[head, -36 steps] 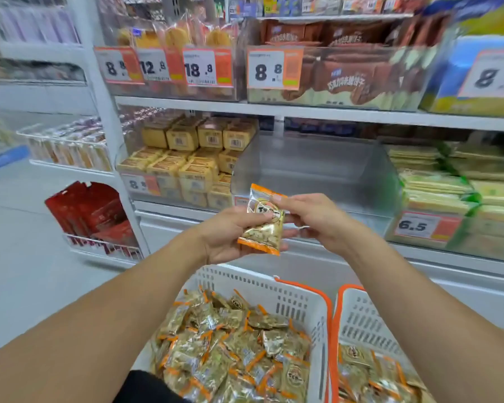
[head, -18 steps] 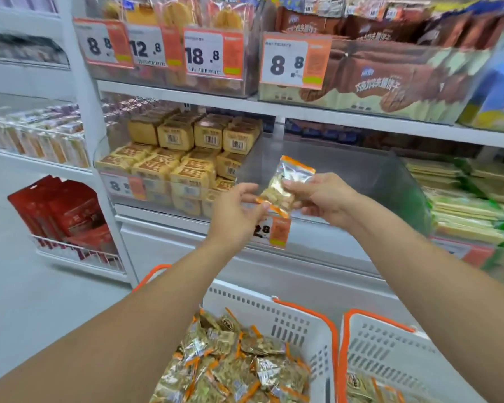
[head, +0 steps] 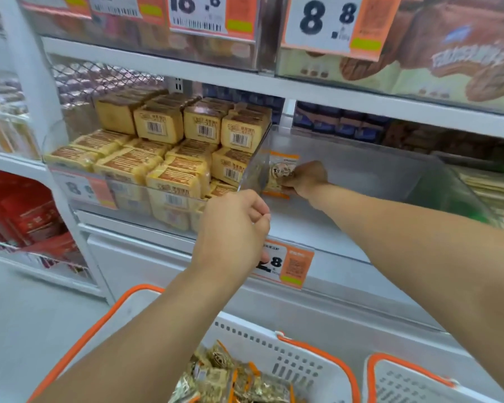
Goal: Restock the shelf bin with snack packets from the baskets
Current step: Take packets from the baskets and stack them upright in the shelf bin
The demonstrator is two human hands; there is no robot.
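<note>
Already inside the shelf bin point(head: 361, 170), a snack packet point(head: 281, 174) is pinched upright by the right hand point(head: 304, 178).
Its long axis is held vertical against the bin's left wall; the left hand point(head: 233, 228), loosely curled and holding nothing, is kept nearer the baskets point(head: 303, 365).
</note>
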